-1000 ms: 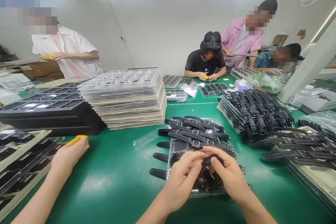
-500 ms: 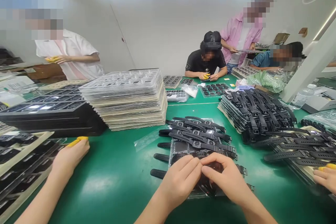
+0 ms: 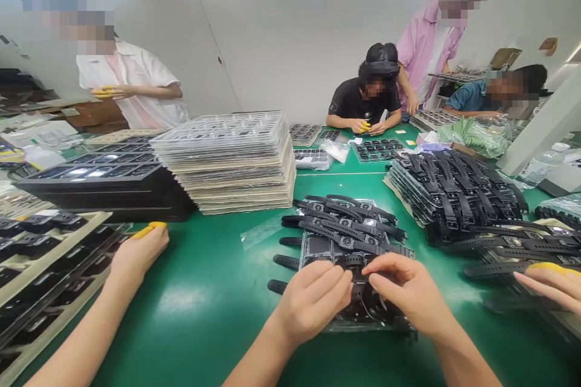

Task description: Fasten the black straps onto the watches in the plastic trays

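Observation:
My left hand (image 3: 313, 299) has its fingers curled around the near part of a black smartwatch (image 3: 357, 290), whose body is mostly hidden by the hand. Just right of it, my right hand (image 3: 403, 290) hovers with thumb and index finger slightly apart at the strap. Whether these fingertips touch the strap is hard to see. Beneath both hands lies a clear plastic tray (image 3: 313, 245) with dark compartments. Several black watches with straps (image 3: 347, 224) lie across its far half, and strap ends stick out past its left edge.
Tall tray stacks (image 3: 222, 163) stand left of centre. Piled watches (image 3: 458, 187) top trays at right. A co-worker's yellow-tipped hand (image 3: 145, 242) rests by watch trays (image 3: 54, 278) at left; another hand (image 3: 554, 284) reaches in from the right. Co-workers (image 3: 370, 97) are across the table.
My right thumb and index finger have parted and moved slightly away from my left hand. The co-worker's hand at right has moved inward over a strap. The whole view has shifted a little.

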Motion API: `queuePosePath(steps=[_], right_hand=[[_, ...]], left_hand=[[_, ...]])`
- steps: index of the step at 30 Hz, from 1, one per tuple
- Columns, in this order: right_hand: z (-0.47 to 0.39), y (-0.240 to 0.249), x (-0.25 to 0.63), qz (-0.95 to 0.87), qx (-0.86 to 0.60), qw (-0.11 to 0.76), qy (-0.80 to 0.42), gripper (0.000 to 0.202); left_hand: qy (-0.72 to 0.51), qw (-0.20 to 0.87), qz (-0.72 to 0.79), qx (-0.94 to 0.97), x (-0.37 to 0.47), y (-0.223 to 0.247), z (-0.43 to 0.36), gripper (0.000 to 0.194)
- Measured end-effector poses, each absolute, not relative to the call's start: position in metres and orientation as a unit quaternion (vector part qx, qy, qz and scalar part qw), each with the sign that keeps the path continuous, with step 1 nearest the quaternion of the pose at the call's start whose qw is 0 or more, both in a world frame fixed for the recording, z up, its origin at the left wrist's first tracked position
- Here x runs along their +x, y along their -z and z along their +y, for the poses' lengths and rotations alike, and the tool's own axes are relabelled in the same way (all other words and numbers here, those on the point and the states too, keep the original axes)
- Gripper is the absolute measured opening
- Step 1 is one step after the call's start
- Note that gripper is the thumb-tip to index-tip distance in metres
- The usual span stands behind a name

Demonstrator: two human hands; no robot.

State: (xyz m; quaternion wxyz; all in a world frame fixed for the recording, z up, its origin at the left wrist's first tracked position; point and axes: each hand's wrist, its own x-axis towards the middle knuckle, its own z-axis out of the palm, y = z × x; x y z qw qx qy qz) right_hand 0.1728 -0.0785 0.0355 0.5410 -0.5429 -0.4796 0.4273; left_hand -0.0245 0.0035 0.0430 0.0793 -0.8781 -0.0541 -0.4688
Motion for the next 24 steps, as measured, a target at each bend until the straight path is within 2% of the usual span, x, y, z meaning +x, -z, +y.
queuePosePath(steps=[4,7,10,14,19,24], right_hand=[[-0.077,-0.03,0.174,-0.538,-0.556,0.481,-0.413,0.023],[-0.074,-0.033,0.175,-0.584,-0.59,0.462,-0.312,0.022],[-0.058,-0.046,0.174,-0.615,-0.617,0.452,-0.191,0.024],[-0.008,-0.063,0.157,-0.7,-0.609,0.348,-0.136,0.026],[0.053,-0.052,0.127,-0.797,-0.536,0.227,-0.157,0.021],[0.069,-0.044,0.123,-0.831,-0.522,0.116,-0.151,0.022]], left_hand=[[0.484,0.01,-0.099,-0.869,-0.028,-0.045,0.009,0.025],[0.536,-0.048,-0.163,-0.827,-0.037,-0.049,0.018,0.023],[0.637,-0.141,-0.292,-0.699,-0.049,-0.05,0.029,0.017],[0.685,-0.254,-0.374,-0.571,-0.056,-0.047,0.039,0.015],[0.678,-0.279,-0.378,-0.566,-0.052,-0.042,0.044,0.016],[0.665,-0.258,-0.371,-0.594,-0.05,-0.036,0.044,0.016]])
